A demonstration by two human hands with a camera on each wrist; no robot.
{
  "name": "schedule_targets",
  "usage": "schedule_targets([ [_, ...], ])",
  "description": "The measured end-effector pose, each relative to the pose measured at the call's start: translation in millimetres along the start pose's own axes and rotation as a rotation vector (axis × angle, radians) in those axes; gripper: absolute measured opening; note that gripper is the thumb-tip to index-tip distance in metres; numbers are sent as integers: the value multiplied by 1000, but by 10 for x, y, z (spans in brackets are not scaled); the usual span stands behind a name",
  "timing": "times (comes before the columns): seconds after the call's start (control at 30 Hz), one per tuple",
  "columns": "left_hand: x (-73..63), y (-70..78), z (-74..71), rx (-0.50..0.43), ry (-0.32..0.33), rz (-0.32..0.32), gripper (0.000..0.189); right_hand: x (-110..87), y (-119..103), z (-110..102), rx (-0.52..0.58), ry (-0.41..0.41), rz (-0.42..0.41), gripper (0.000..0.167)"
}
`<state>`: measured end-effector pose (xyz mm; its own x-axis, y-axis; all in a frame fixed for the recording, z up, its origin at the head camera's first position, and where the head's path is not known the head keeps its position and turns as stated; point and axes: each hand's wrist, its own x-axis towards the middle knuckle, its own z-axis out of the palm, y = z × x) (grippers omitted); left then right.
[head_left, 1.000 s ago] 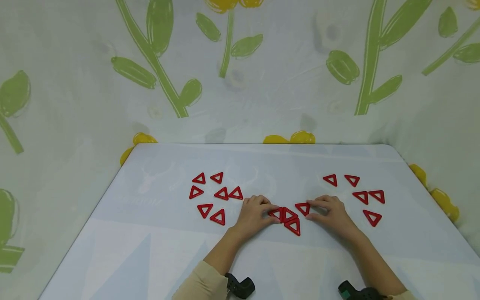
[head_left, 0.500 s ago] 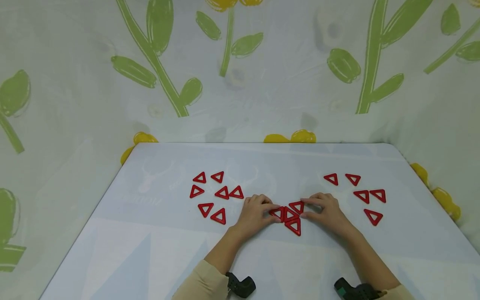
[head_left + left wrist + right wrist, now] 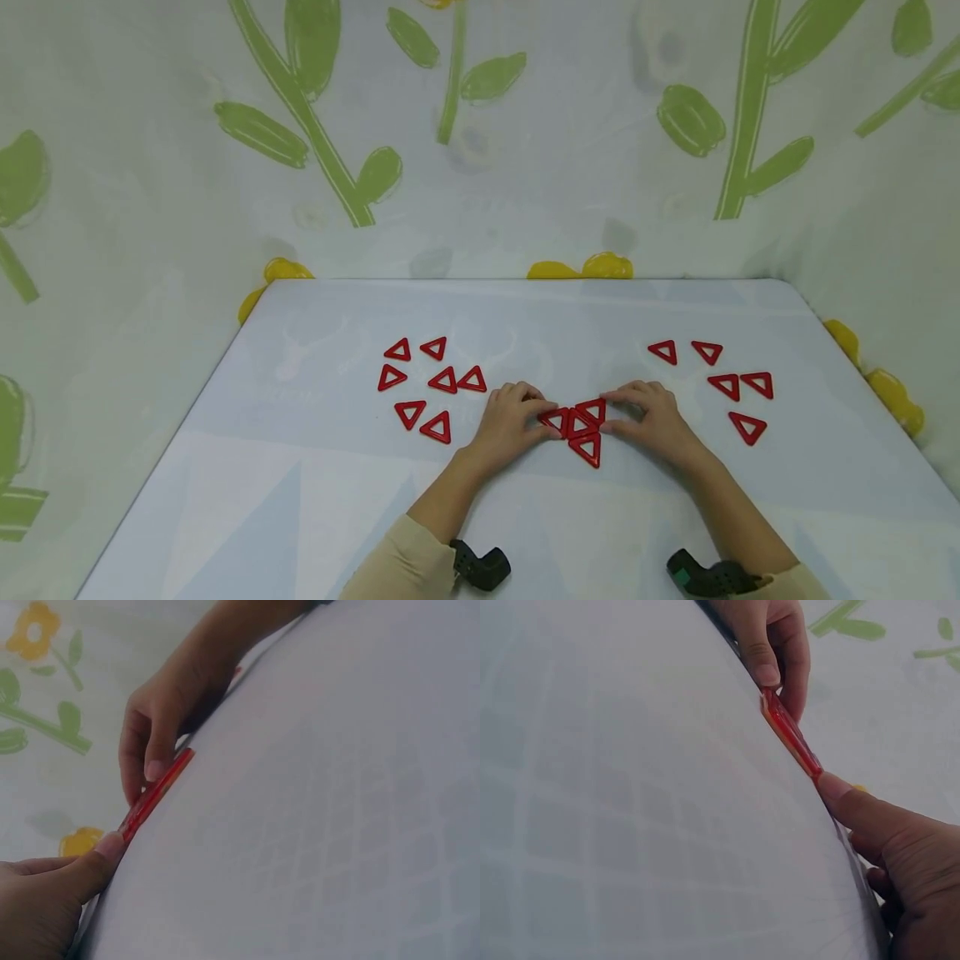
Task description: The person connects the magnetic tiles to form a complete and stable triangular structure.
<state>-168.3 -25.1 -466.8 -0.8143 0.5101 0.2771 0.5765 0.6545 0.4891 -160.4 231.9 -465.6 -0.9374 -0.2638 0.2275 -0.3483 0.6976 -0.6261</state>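
Observation:
Four-piece talk aside, a small cluster of red triangle tiles lies mid-table in the head view. My left hand (image 3: 512, 421) pinches the cluster's left triangle tile (image 3: 566, 423) between thumb and fingers. The upper right triangle tile (image 3: 591, 402) is held at its right side by my right hand (image 3: 651, 419), its edge against the middle triangle tile (image 3: 572, 423). Below these sits a lower triangle tile (image 3: 598, 450), touched by neither hand. Both wrist views show the red tiles (image 3: 154, 796) edge-on and flat, with a thumb at either end.
Several loose red triangle tiles (image 3: 448, 427) lie left of the hands. More loose triangle tiles (image 3: 762, 427) are spread to the right. The white table (image 3: 300, 517) ends at a back edge before a wall cloth (image 3: 525, 192) with printed flowers.
My right hand has moved left, bringing its triangle tile from apart to against the middle one. The left hand keeps its pinch in place. The head view has tilted slightly.

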Motion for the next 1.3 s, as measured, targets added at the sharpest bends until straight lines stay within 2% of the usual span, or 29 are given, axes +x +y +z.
schedule_targets([
  [0.33, 7, -10, 15, 20, 21, 20, 34, 5, 21, 13, 34, 12, -21, 37],
  [0.47, 9, -12, 24, 25, 9, 20, 35, -1, 20, 9, 28, 6, -8, 39],
  [0.67, 12, -15, -9, 38, -9, 11, 37, 17, 28, 30, 3, 34, -61, 38],
  [0.77, 5, -27, 8, 14, -8, 7, 37, 4, 21, 32, -3, 39, -48, 38],
  [0.87, -2, -30, 30, -17, 7, -25, 37, -15, 13, 39, -1, 39, -15, 38],
  [0.93, -7, -30, 45, -34, 27, -69, 38, -25, 12, 54, -3, 50, -8, 38],
  [1.07, -9, -9, 46, -56, 108, -168, 42, -45, 6, 86, -9, 98, -18, 38],
  [1.17, -7, 4, 34, -56, 143, -209, 42, -62, -9, 105, -17, 133, -2, 38],
  [1.3, -6, 11, 23, -8, 123, -223, 41, -75, -42, 116, -20, 146, 44, 39],
])
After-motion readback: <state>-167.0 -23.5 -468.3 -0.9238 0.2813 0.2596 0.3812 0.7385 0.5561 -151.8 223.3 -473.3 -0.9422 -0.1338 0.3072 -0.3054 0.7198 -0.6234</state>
